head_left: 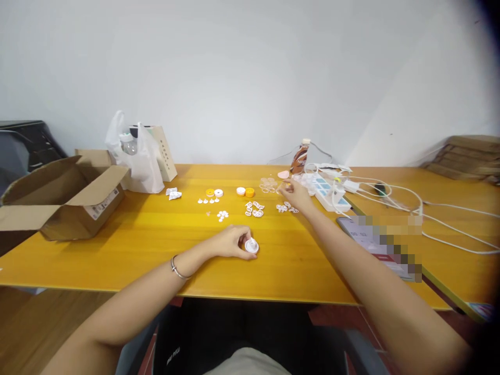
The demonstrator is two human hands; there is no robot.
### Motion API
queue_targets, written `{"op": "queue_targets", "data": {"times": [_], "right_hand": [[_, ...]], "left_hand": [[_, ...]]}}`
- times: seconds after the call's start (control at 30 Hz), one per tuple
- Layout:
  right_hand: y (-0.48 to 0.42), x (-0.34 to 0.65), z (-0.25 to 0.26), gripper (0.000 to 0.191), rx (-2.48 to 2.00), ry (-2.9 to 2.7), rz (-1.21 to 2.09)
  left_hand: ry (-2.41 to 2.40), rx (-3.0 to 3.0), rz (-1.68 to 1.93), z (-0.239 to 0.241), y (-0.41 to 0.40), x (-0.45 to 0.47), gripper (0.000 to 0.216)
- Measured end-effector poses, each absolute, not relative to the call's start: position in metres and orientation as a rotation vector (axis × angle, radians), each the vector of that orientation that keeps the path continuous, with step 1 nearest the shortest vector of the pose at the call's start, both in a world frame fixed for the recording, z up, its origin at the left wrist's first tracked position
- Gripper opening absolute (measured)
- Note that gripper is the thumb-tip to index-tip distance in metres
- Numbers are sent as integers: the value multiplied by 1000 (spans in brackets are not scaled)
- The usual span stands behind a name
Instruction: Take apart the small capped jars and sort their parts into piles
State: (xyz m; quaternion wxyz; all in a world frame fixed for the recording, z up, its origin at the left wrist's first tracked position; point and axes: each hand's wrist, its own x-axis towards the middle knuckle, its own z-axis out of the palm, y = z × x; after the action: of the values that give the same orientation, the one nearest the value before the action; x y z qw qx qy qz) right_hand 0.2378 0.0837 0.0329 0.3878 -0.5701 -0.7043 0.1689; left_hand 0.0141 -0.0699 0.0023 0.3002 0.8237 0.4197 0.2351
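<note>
Near the front of the table, my left hand (238, 243) is closed around the rim of a white round plastic part (252, 245), which has a small raised piece inside. My right hand (296, 194) stretches forward to a cluster of clear plastic rings (269, 184), its fingertips pinched together at their right edge; whether a ring is between them is hard to see. White slotted pieces lie in two groups, one left of my right wrist (255, 209) and one just beneath it (285, 207). Yellow and white round caps (245, 191) sit farther back.
To the left are small white stemmed pieces (208, 201), white discs (223, 214), foil packets (174, 193), an open cardboard box (78, 208) and a plastic bag (142, 166). A bottle (300, 158), power strip (330, 194), white cables (422, 208) and phone (375, 245) occupy the right.
</note>
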Motion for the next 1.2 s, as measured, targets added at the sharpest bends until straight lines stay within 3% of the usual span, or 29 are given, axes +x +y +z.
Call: {"op": "queue_targets", "data": {"times": [0.3, 0.53, 0.7, 0.93, 1.07, 1.2], "right_hand": [[109, 215, 12, 27, -1599, -1814, 444], [110, 202, 15, 39, -1553, -1782, 427], [75, 201, 19, 27, -1277, -1831, 506], [-23, 206, 4, 23, -696, -2406, 876], [-40, 202, 7, 40, -599, -2615, 738], [-38, 197, 12, 34, -547, -2663, 651]], "left_hand": [[1136, 2209, 608, 5, -70, 14, 38], [1127, 2231, 611, 3, -69, 13, 39], [1102, 2225, 610, 2, -69, 12, 40], [1090, 2209, 613, 2, -69, 12, 41], [1060, 2180, 629, 2, -66, 10, 39], [1043, 2198, 629, 1, -63, 8, 37]]}}
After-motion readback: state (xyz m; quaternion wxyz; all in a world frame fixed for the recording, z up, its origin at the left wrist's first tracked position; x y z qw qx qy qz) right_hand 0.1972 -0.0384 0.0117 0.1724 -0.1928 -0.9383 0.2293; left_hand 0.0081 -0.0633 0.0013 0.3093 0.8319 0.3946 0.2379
